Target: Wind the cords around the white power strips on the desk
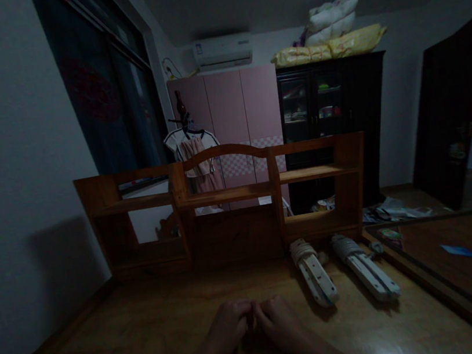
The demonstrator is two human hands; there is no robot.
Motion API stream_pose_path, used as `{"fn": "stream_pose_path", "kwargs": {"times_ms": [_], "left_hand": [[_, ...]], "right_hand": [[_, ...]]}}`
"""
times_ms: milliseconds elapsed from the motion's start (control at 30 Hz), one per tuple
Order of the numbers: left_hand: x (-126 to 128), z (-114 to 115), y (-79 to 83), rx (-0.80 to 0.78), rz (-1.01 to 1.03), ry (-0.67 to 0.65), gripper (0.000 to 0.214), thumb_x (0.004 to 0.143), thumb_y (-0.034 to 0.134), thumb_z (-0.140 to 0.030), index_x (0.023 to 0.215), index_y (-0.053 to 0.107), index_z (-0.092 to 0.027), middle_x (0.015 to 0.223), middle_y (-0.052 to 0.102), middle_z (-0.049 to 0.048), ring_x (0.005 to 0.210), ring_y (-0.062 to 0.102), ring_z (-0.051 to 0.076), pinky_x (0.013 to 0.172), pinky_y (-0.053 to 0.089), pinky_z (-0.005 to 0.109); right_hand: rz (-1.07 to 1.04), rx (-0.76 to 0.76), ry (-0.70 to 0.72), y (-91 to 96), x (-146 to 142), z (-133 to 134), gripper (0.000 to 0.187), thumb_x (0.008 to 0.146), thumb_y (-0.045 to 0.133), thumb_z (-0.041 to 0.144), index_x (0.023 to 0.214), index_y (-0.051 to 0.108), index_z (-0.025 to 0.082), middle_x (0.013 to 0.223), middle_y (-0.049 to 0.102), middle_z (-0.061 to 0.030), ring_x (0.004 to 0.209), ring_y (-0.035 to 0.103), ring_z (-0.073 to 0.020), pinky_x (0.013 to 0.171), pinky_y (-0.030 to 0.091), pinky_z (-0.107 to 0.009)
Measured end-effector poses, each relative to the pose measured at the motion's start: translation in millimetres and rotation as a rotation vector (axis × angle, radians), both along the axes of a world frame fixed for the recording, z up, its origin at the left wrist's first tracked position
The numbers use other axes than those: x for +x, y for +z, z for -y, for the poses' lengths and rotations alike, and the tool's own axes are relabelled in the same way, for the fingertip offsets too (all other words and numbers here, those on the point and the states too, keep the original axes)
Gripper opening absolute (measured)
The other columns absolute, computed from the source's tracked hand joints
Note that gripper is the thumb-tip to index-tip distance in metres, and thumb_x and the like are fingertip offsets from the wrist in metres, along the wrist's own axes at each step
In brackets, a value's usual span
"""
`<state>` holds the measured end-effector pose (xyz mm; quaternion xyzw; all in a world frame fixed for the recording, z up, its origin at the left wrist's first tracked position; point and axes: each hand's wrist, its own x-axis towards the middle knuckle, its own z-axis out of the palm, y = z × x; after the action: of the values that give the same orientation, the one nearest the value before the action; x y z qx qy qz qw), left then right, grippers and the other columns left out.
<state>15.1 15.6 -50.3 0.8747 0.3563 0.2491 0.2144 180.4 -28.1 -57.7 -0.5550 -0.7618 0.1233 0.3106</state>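
Observation:
My left hand (234,322) and my right hand (277,319) meet low in the middle of the head view, over the wooden desk (151,323). Both are closed, with fingers curled and knuckles touching or nearly so. Dim light and the curled fingers hide whatever may be between them. To the right of my right hand lies a white power strip (318,277) with its cord wound around one end. A second white power strip (368,272), wrapped the same way, lies further right. Neither strip is touched by my hands.
A wooden desktop shelf (225,195) spans the desk's back edge. A wall (19,231) bounds the left side. Beyond stand a pink wardrobe (226,108), a dark cabinet (367,111) and an open door (446,112). A blue packet (457,251) lies on the brown surface at right.

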Motion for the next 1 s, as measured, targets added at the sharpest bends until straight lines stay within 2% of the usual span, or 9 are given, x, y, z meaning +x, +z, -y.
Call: {"fn": "stream_pose_path", "kwargs": {"times_ms": [167,400,767,1000], "left_hand": [[-0.2,-0.5,-0.1,0.005,0.010,-0.015,0.029,0.069,0.038,-0.004,0.066,0.063,-0.017,0.070,0.065,0.0017,0.069,0.058,0.014,0.067,0.036,0.022],[-1.3,-1.0,-2.2,0.022,-0.010,-0.002,0.029,0.069,0.037,-0.003,0.065,0.063,-0.017,0.070,0.064,0.0018,0.068,0.057,0.014,0.066,0.036,0.022],[0.3,2.8,5.7,-0.009,-0.042,0.006,0.028,0.073,0.039,-0.006,0.068,0.065,-0.017,0.072,0.066,0.0023,0.070,0.058,0.015,0.067,0.038,0.023],[-1.4,2.0,4.0,-0.002,-0.023,-0.028,0.028,0.073,0.039,-0.005,0.067,0.064,-0.017,0.072,0.065,0.0022,0.070,0.058,0.015,0.066,0.038,0.022]], "right_hand": [[-0.003,-0.012,-0.005,1.2,0.2,1.9,0.051,0.099,0.029,0.036,0.076,0.070,0.017,0.073,0.070,-0.0068,0.069,0.062,-0.0144,0.059,0.031,-0.024],[0.029,0.020,-0.012,-3.4,-0.4,-2.5,0.052,0.099,0.029,0.035,0.072,0.069,0.015,0.069,0.069,-0.0069,0.064,0.061,-0.0142,0.057,0.028,-0.026],[0.000,-0.018,0.047,1.6,-0.3,-0.4,0.054,0.100,0.026,0.036,0.075,0.070,0.016,0.068,0.069,-0.0060,0.061,0.061,-0.0130,0.055,0.030,-0.024],[0.023,-0.019,-0.015,2.1,-1.0,-1.3,0.054,0.099,0.027,0.038,0.074,0.069,0.015,0.071,0.069,-0.0077,0.065,0.062,-0.0150,0.057,0.032,-0.024]]}}
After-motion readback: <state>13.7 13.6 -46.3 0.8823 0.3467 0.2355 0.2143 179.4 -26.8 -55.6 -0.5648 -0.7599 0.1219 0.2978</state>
